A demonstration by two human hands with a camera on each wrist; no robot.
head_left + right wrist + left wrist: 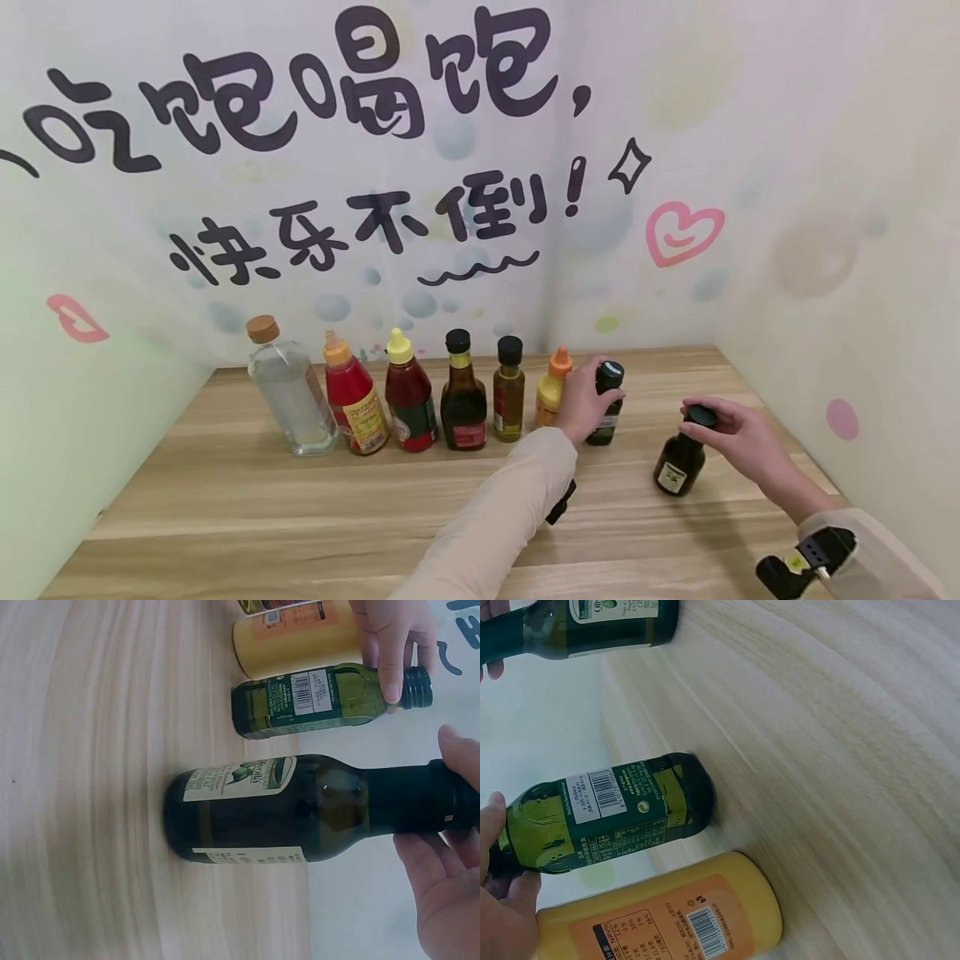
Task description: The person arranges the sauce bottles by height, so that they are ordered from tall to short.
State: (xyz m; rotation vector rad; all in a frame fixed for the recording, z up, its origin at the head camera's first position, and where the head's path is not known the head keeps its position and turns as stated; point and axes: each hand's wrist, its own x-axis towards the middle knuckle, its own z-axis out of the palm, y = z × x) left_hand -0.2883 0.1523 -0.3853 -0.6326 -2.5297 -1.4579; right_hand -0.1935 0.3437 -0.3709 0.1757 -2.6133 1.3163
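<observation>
At the right end of the bottle row, my left hand [583,407] grips a small green glass olive oil bottle [607,814] at its neck, just under the dark cap. The left wrist view shows its barcode label. My right hand [746,437] pinches the black top of a darker olive oil bottle [262,806], which has a cream label with olives. This bottle is apart from the row, nearer and to the right. Whether its base touches the table cannot be told. A yellow squeeze bottle [667,911] with an orange tip stands close beside the green bottle.
Leftward along the wooden table [300,517] stand a thin oil bottle [509,396], a dark sauce bottle [462,400], two red sauce bottles, one yellow-capped [410,404] and one orange-capped [356,400], and a clear bottle [292,396]. A printed curtain [480,308] hangs behind them.
</observation>
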